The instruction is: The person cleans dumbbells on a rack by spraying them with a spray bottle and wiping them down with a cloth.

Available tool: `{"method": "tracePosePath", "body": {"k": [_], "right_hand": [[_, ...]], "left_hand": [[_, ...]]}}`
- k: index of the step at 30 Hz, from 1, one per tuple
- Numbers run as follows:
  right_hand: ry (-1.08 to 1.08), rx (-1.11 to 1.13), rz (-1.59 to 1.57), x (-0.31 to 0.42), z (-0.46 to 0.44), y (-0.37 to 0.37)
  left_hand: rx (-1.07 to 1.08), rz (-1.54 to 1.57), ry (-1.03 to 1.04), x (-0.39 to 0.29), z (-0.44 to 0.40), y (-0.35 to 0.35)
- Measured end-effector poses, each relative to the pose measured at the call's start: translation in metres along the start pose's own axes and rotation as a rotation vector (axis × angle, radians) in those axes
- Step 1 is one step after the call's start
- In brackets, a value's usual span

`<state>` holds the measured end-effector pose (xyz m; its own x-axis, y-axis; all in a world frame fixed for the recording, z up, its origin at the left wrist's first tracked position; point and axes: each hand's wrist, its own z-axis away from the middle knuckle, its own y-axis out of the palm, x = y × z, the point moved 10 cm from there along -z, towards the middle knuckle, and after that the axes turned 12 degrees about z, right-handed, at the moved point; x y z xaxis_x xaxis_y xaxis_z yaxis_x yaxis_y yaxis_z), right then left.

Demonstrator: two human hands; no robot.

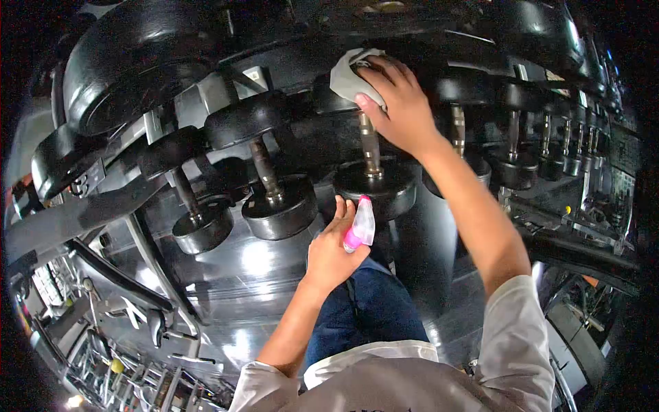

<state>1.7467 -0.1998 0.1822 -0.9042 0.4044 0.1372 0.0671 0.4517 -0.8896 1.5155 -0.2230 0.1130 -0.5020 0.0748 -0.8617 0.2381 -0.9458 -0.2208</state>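
A light grey cloth (pixel 347 77) is bunched under the fingers of my right hand (pixel 403 110), which presses it against the far head of a black dumbbell (pixel 376 184). That dumbbell lies on the rack with its metal handle pointing towards me. Close to its near head, my left hand (pixel 329 257) is wrapped round a spray bottle (pixel 364 223) with a clear and pink top. The bottle's lower part is hidden by the hand and wrist.
More dumbbells line the rack on both sides, one (pixel 278 206) just left and another (pixel 513 168) further right. Larger black round weights (pixel 130 75) sit on the level behind. Metal gym frames (pixel 161 268) stand at lower left, on a shiny dark floor (pixel 257 302).
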Motion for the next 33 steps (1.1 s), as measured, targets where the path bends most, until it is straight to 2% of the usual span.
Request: {"method": "tracePosePath", "body": {"k": [2,3,5,6,9,10,13,14,15,18,19,21,23,25,26,27,29,30,31,33], "right_hand": [[0.157,-0.137,-0.023,-0.013,0.002,-0.002],[0.152,-0.138,-0.02,-0.012,0.003,0.003],[0.659,-0.289,-0.347,-0.057,0.023,0.006],[0.809,-0.313,-0.459,-0.069,0.034,0.013],[0.863,-0.372,-0.492,-0.075,0.045,0.018],[0.747,-0.362,-0.397,-0.072,0.043,0.013],[0.69,-0.333,-0.303,-0.071,0.061,0.013],[0.787,-0.201,-0.358,-0.072,0.076,0.023],[0.791,-0.207,-0.362,-0.065,0.089,0.02],[1.146,0.011,-0.711,-0.059,0.136,0.049],[1.159,0.003,-0.707,-0.064,0.136,0.049],[1.205,0.194,-0.56,-0.077,0.136,0.063],[1.252,0.134,-0.691,-0.092,0.149,0.094],[1.337,0.296,-0.939,-0.088,0.159,0.133],[1.246,0.153,-0.796,-0.092,0.15,0.117],[1.253,0.143,-0.798,-0.094,0.148,0.118],[1.493,0.191,-1.198,-0.083,0.159,0.143],[1.341,0.15,-1.402,-0.075,0.148,0.136],[1.332,0.145,-1.401,-0.07,0.14,0.115],[1.448,0.077,-1.272,-0.063,0.137,0.07]], "left_hand": [[0.0,-0.001,-0.009,0.0,0.001,0.0],[0.0,-0.011,-0.023,0.0,0.0,0.0],[0.001,-0.039,-0.019,-0.003,0.0,-0.002],[0.009,-0.07,-0.02,-0.004,-0.001,-0.002],[0.024,-0.077,-0.016,-0.005,-0.002,-0.001],[0.032,-0.078,-0.014,-0.003,-0.002,-0.001],[0.033,-0.081,0.008,-0.004,-0.003,0.0],[0.048,-0.091,-0.006,-0.003,-0.003,0.001],[0.06,-0.104,-0.02,-0.002,-0.004,0.002],[-0.006,-0.18,0.083,-0.001,-0.003,0.002],[0.008,-0.186,0.086,-0.001,-0.003,0.004],[0.013,-0.22,0.066,-0.001,-0.003,0.003],[0.042,-0.253,0.052,-0.001,-0.002,0.004],[0.027,-0.265,0.075,-0.005,-0.004,0.005],[0.034,-0.165,-0.029,-0.005,-0.004,0.005],[0.04,-0.173,-0.025,-0.004,-0.005,0.007],[0.024,-0.286,0.117,-0.01,-0.003,0.007],[0.023,-0.288,0.125,-0.009,-0.004,0.008],[0.022,-0.291,0.139,-0.008,-0.003,0.008],[0.014,-0.293,0.147,-0.009,-0.004,0.007]]}}
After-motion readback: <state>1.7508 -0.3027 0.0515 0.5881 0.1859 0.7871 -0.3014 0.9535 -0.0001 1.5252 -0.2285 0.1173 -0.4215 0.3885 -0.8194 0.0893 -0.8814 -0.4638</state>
